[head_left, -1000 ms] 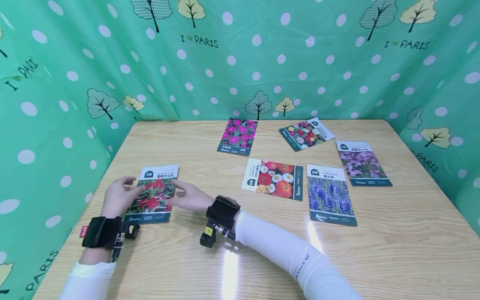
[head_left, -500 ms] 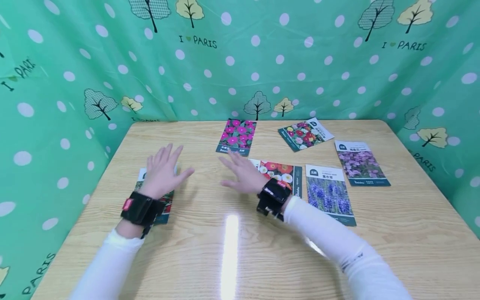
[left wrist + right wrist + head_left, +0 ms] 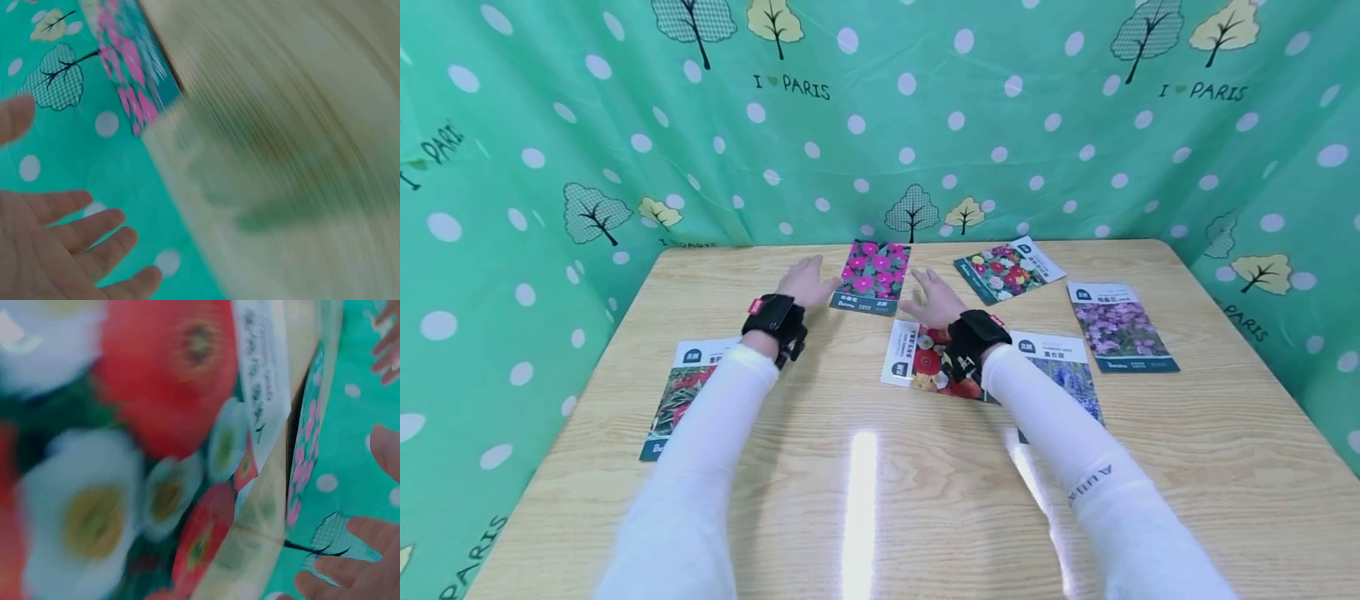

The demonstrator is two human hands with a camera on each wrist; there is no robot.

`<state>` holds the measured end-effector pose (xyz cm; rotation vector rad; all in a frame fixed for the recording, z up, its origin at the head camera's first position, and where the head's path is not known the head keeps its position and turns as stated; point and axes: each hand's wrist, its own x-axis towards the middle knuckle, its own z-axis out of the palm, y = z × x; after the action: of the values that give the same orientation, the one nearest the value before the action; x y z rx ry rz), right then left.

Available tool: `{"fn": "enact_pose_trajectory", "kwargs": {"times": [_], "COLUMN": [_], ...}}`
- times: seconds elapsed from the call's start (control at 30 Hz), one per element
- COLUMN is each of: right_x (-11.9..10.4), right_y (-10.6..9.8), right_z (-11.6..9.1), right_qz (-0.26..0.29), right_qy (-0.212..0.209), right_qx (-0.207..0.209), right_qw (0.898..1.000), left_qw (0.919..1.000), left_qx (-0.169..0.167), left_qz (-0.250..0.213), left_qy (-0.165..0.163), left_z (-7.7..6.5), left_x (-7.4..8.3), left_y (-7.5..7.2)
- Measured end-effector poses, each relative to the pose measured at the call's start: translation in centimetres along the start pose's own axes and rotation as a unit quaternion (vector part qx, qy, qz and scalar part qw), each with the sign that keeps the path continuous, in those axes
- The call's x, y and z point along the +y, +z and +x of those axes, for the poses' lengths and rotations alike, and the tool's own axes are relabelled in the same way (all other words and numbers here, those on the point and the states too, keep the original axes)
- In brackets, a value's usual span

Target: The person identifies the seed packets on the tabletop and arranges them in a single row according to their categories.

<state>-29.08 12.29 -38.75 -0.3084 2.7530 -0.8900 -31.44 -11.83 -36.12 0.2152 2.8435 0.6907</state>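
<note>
A seed packet with magenta flowers (image 3: 874, 271) lies at the back middle of the table, between my two hands. Just left of it hovers my left hand (image 3: 806, 282), its fingers spread and holding nothing. My right hand (image 3: 937, 300) is at its lower right, fingers also spread and nothing in them. Below that hand, partly covered by the wrist, is a packet with red and white flowers (image 3: 927, 362). In the left wrist view the magenta packet (image 3: 128, 62) sits apart from the fingertips.
A red-flower packet (image 3: 673, 400) lies at the left, partly behind the left sleeve. To the right are a blue-flower packet (image 3: 1067, 375), a purple-flower packet (image 3: 1120, 327) and a mixed-flower packet (image 3: 1009, 268). A green curtain (image 3: 820, 125) hangs behind the table (image 3: 805, 500).
Both hands have left the red-flower packet at the left. They have moved right and toward the back, to either side of the magenta-flower packet.
</note>
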Motion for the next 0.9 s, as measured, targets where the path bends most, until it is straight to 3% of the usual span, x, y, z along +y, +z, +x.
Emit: {"fn": "enact_pose_trajectory", "kwargs": {"times": [0.07,0.2,0.3,0.43,0.6,0.77,0.83,0.9], "right_x": [-0.1,-1.0,-1.8,-2.4,-2.7,-2.9,-2.8,-2.8], "right_y": [0.2,0.4,0.5,0.8,1.3,1.6,1.6,1.7], "right_z": [0.6,1.5,2.0,2.6,3.1,3.6,3.7,3.7], "right_qz": [0.061,0.179,0.269,0.343,0.382,0.417,0.422,0.428], "right_qy": [0.034,0.09,0.115,0.145,0.153,0.146,0.146,0.146], "right_qx": [0.008,0.024,0.027,0.028,0.019,0.014,0.014,0.011], "right_qw": [0.998,0.979,0.956,0.928,0.911,0.897,0.895,0.892], "left_qw": [0.9986,0.9929,0.9878,0.9817,0.9782,0.9783,0.9763,0.9705], "left_qx": [-0.013,-0.018,0.003,0.014,-0.009,-0.004,-0.004,-0.021], "left_qz": [-0.049,-0.105,-0.135,-0.165,-0.184,-0.188,-0.195,-0.209], "left_qy": [-0.017,-0.053,-0.077,-0.094,-0.096,-0.086,-0.095,-0.119], "left_z": [1.7,14.5,22.2,20.1,15.3,12.3,10.4,7.6], "left_x": [0.3,-6.4,-10.8,-8.1,-4.1,-2.0,-0.5,1.5], "left_y": [0.6,7.0,11.4,10.8,8.7,7.1,6.0,4.4]}}
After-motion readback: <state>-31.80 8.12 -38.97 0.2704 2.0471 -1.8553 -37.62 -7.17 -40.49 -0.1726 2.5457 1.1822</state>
